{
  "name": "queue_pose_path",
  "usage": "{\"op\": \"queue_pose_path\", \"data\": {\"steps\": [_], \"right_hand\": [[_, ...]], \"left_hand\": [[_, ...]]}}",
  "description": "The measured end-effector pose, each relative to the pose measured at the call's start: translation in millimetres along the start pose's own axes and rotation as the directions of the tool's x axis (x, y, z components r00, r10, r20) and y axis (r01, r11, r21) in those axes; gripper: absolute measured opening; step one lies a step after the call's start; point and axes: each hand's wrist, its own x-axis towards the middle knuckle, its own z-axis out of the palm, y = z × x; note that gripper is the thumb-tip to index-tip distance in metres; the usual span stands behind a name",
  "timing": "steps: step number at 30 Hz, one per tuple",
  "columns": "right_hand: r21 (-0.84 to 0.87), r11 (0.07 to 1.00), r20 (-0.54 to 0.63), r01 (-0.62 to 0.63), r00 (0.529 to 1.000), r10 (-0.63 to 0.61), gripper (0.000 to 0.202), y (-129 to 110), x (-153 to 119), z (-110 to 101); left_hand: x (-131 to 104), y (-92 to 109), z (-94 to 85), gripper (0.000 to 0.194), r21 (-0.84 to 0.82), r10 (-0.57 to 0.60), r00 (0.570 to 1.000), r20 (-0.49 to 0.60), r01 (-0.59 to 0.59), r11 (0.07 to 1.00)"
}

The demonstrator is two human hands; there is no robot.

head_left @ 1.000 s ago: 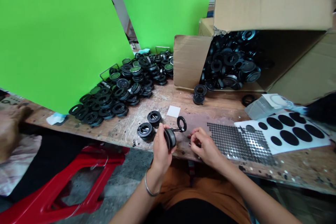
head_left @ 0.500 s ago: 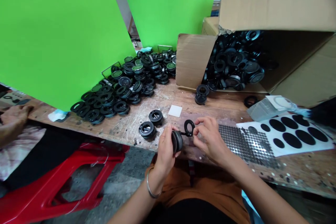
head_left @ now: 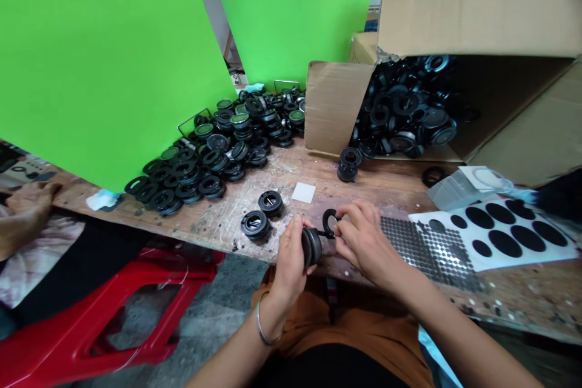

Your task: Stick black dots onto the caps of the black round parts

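Left hand grasps a black ribbed disc at the near edge of the counter; right hand touches its attached ring, grip unclear. Apparent step: working at the ring; the next move calls for a steady disc.

The held disc is apparently moulded in dark matt plastic with a ribbed edge, and a smoother black finish is seen on the small ring. The tabletop is made of wood, roughened by scratches. The box is made of matt brown cardboard. Light is reflected by the dotted sheet and the silvery metal bangle. The stool is moulded in glossy red plastic; the green panel is finished smooth and matt.
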Motion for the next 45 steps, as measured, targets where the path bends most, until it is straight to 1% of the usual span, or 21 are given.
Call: {"op": "queue_pose_path", "data": {"steps": [3, 6, 11, 17, 21, 25, 29, 31, 33, 36, 38, 39, 41, 43, 45], "right_hand": [[0.005, 1.0, 0.032, 0.001, 1.0, -0.001, 0.009, 3.1, 1.0, -0.7], [0.007, 1.0, 0.035, 0.018, 0.999, -0.018, 0.009, 6.4, 1.9, -0.2], [0.038, 0.998, 0.06, 0.04, 0.997, -0.043, 0.009, 10.8, 4.8, -1.0], [0.156, 0.988, 0.171, 0.007, 0.985, -0.034, 0.013, 15.1, 12.7, -7.7], [0.214, 0.977, 0.207, -0.002, 0.977, -0.044, 0.014, 18.2, 15.7, -11.9], [0.213, 0.976, 0.236, 0.036, 0.968, -0.087, 0.009, 21.4, 16.7, -13.1], [0.159, 0.986, 0.259, 0.058, 0.961, -0.099, 0.006, 21.8, 18.3, -12.0], [0.11, 0.992, 0.237, 0.065, 0.967, -0.089, 0.005, 19.9, 18.0, -9.7], [0.055, 0.996, 0.168, 0.075, 0.982, -0.083, 0.004, 16.3, 15.5, -5.7], [-0.001, 0.996, -0.006, 0.09, 0.996, -0.09, 0.008, 8.0, 6.1, 2.7], [-0.029, 0.995, -0.115, 0.1, 0.988, -0.102, 0.013, 1.0, -3.7, 9.0], [-0.048, 0.993, -0.151, 0.107, 0.982, -0.113, 0.016, -2.5, -9.1, 12.2], [-0.098, 0.989, -0.167, 0.112, 0.978, -0.127, 0.023, -8.5, -19.4, 17.9], [-0.134, 0.986, -0.147, 0.097, 0.982, -0.116, 0.031, -11.4, -27.1, 21.0], [-0.102, 0.992, -0.133, 0.071, 0.988, -0.084, 0.034, -9.9, -31.0, 19.8]], "left_hand": [[-0.2, 0.9, 0.3, 0.047, 0.011, -0.001, 1.0, 0.006, 0.001, 1.0], [-0.1, 1.1, 0.1, 0.048, 0.025, -0.001, 1.0, 0.004, 0.001, 1.0], [0.8, -0.8, -0.2, 0.046, 0.005, -0.024, 1.0, 0.019, 0.024, 1.0], [1.6, -2.2, -0.3, 0.045, -0.029, -0.048, 0.998, 0.035, 0.049, 0.998], [0.6, -0.6, 0.9, 0.045, -0.036, -0.048, 0.998, 0.046, 0.049, 0.998], [-0.8, 0.1, 3.5, 0.046, -0.033, -0.041, 0.999, 0.032, 0.042, 0.999], [0.3, -2.1, 4.6, 0.047, -0.011, -0.039, 0.999, 0.028, 0.04, 0.999], [1.5, -3.0, 4.4, 0.047, -0.012, -0.042, 0.999, 0.018, 0.043, 0.999], [2.5, -3.1, 3.8, 0.046, -0.041, -0.042, 0.999, 0.004, 0.042, 0.998], [3.5, -2.0, 2.3, 0.045, -0.123, -0.052, 0.999, -0.005, 0.051, 0.991], [4.5, -1.1, 0.8, 0.045, -0.18, -0.075, 0.997, 0.005, 0.074, 0.981], [5.4, -0.6, -0.1, 0.045, -0.202, -0.088, 0.996, 0.011, 0.089, 0.975], [7.8, -0.2, -1.9, 0.045, -0.226, -0.111, 0.994, 0.013, 0.111, 0.968], [11.0, -0.3, -3.6, 0.044, -0.233, -0.117, 0.993, 0.004, 0.115, 0.966], [14.1, -0.9, -5.3, 0.043, -0.254, -0.131, 0.991, 0.023, 0.132, 0.958]]}}
